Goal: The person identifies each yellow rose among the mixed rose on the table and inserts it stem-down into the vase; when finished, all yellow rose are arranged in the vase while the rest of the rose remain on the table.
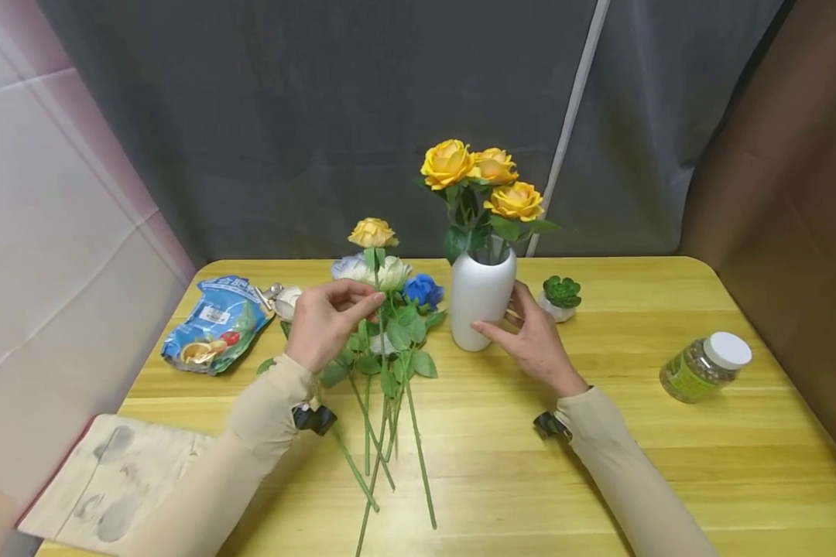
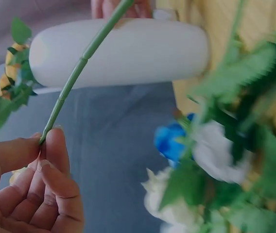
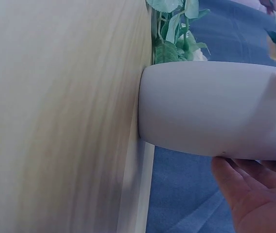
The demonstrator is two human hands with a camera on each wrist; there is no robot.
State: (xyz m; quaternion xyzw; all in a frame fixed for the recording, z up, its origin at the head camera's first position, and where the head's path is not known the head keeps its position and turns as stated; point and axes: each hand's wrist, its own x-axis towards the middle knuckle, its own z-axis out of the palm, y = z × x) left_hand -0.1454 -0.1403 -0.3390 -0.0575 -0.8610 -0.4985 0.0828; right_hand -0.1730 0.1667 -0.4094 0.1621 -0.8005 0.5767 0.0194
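Note:
My left hand (image 1: 330, 321) pinches the stem of a yellow rose (image 1: 373, 232) between thumb and forefinger, with the bloom upright above it. In the left wrist view the green stem (image 2: 72, 80) slants up from the fingertips, across the vase. A white vase (image 1: 484, 298) stands upright on the table, holding three yellow roses (image 1: 515, 201). Thumb and fingers of my right hand (image 1: 532, 340) grip its right side; the right wrist view shows fingers (image 3: 225, 172) along its wall. Under the left hand lie loose flowers, including a blue rose (image 1: 423, 290) and pale blooms (image 1: 393, 273).
Several long stems (image 1: 418, 449) point toward the near edge of the wooden table (image 1: 501, 480). A blue snack pouch (image 1: 216, 325) lies far left, a stained cloth (image 1: 125, 476) near left. Right of the vase are a small potted succulent (image 1: 561, 294) and a white-lidded jar (image 1: 704, 367).

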